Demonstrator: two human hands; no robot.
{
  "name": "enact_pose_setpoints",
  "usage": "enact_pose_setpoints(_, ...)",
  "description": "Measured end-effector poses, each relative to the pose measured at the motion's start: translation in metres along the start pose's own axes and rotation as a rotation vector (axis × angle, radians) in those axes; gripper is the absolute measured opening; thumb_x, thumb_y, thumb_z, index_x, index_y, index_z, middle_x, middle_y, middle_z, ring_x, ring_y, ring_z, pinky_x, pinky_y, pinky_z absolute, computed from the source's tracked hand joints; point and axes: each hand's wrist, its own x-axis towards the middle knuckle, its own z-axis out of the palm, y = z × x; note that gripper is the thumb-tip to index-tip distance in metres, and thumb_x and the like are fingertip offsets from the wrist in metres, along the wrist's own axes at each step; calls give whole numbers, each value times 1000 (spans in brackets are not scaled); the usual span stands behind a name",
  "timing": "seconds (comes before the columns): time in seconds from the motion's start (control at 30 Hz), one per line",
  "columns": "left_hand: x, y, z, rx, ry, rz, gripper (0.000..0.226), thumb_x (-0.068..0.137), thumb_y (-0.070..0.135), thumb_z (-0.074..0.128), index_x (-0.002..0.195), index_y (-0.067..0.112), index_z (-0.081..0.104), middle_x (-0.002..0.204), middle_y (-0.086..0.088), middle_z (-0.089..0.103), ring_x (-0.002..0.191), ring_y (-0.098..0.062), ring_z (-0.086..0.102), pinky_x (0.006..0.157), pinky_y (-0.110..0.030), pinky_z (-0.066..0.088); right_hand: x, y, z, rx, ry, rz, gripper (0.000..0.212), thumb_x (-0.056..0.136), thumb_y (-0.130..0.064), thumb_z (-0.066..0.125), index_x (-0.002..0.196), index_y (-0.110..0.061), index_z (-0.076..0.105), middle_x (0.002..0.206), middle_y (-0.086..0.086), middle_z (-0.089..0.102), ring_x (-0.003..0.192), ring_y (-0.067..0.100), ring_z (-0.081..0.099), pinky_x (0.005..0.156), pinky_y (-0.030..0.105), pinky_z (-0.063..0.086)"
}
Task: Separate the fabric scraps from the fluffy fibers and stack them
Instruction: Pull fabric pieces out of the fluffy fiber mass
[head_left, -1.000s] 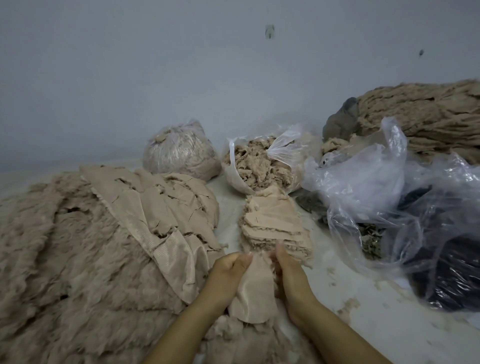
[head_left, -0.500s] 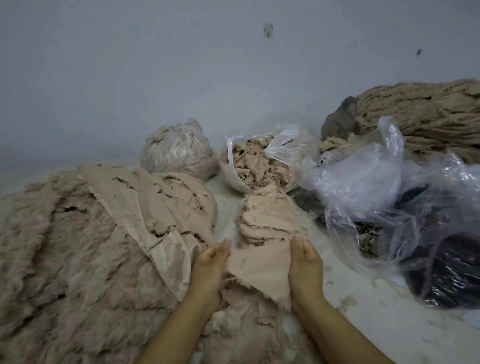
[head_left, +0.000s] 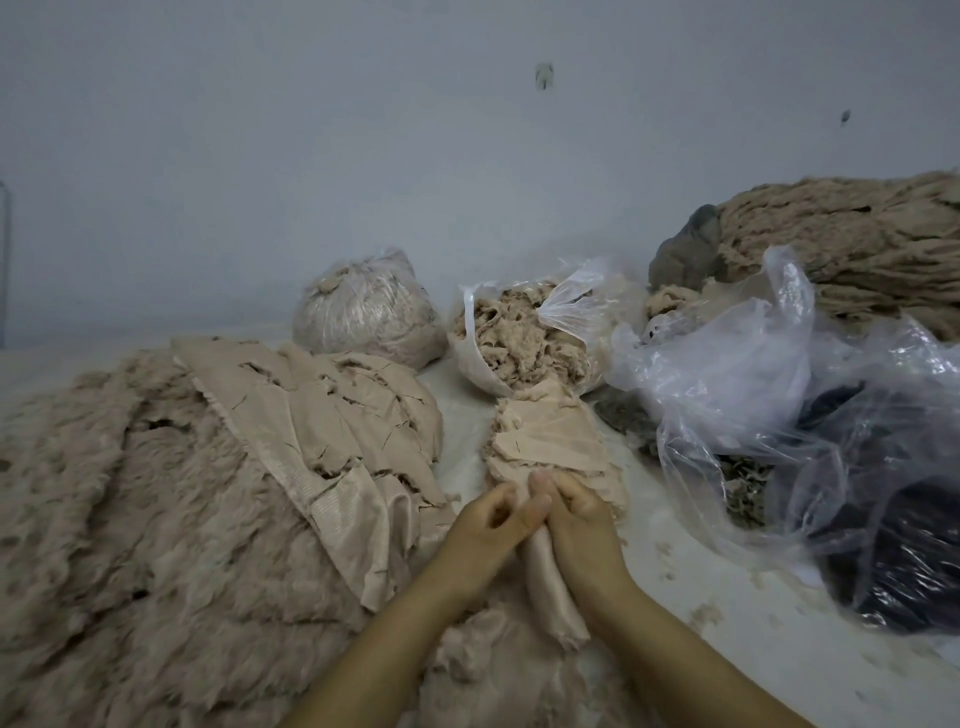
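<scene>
Both hands (head_left: 535, 525) pinch a folded fabric scrap (head_left: 551, 592); no legible writing.

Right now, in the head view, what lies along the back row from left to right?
Tied bag of fibers → open bag of fluffy fibers → crumpled clear plastic bag → heap of beige fiber rolls.

Fur heap (head_left: 130, 519) lying left; scrap stack (head_left: 550, 447) sitting centre, open bag (head_left: 524, 343) behind it, loose bags (head_left: 769, 374) lying right.
</scene>
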Motion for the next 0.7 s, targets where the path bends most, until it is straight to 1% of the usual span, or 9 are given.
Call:
enact_pose_setpoints(0.03,1,3,-1,-6,15,7,46,85,39,60,96,-5,60,87,-11,64,81,-21,59,75,-32,47,2,-1,0,23,-8,33,31,97,-17,52,68,-7,56,60,0,53,58,8,48,55,19,42)
enact_pose_setpoints(0.1,2,5,-2,-61,79,2,23,91,24,59,80,5,64,74,-7,63,70,-17,56,63,-26,47,9,1,-4,31,51,90,39,96,-18,54,57,-16,51,51,-4,48,50,10,42,49,21,37)
enact_pose_setpoints(0.13,3,5,-4,-69,102,-1,21,93,20,58,76,9,65,71,-5,62,68,-15,55,62,-24,46,11,2,-7,25,83,110,44,96,-18,54,52,-19,47,46,-6,43,46,10,38,46,22,34)
enact_pose_setpoints(0.23,3,5,-2,-79,97,-19,21,94,16,56,77,10,67,69,-1,65,63,-9,57,60,-20,45,11,6,-10,90,126,189,49,97,-17,53,49,-18,48,42,-6,42,41,8,36,41,19,31)
enact_pose_setpoints(0.33,4,6,3,-116,67,-35,21,94,14,55,78,12,69,67,3,68,60,-5,59,57,-17,46,6,3,-10,263,147,303,56,97,-21,52,41,-18,51,37,-4,41,31,5,34,32,16,27)
enact_pose_setpoints(0.4,4,5,3,-128,39,-41,22,94,13,54,78,12,69,68,4,69,61,-4,60,57,-16,46,5,0,-13,343,149,337,56,97,-20,51,41,-18,48,34,-4,39,27,3,33,29,15,27)
enact_pose_setpoints(0.53,4,5,0,-123,-9,-53,25,94,16,54,75,14,69,69,2,70,62,-7,62,58,-18,47,5,-3,-16,340,168,363,53,97,-22,52,46,-15,40,32,-4,34,26,4,27,28,14,23)
enact_pose_setpoints(0.6,5,4,-1,-122,-16,-63,24,94,17,54,76,12,69,70,0,70,63,-8,62,58,-19,48,6,-2,-18,328,183,390,54,96,-26,53,45,-16,40,32,-4,32,26,5,25,29,15,21)
enact_pose_setpoints(0.7,6,3,0,-130,-22,-76,27,94,14,54,74,15,71,71,0,71,62,-7,63,57,-17,47,6,3,-18,319,183,409,55,95,-31,56,45,-14,40,33,-1,29,27,7,21,31,15,18)
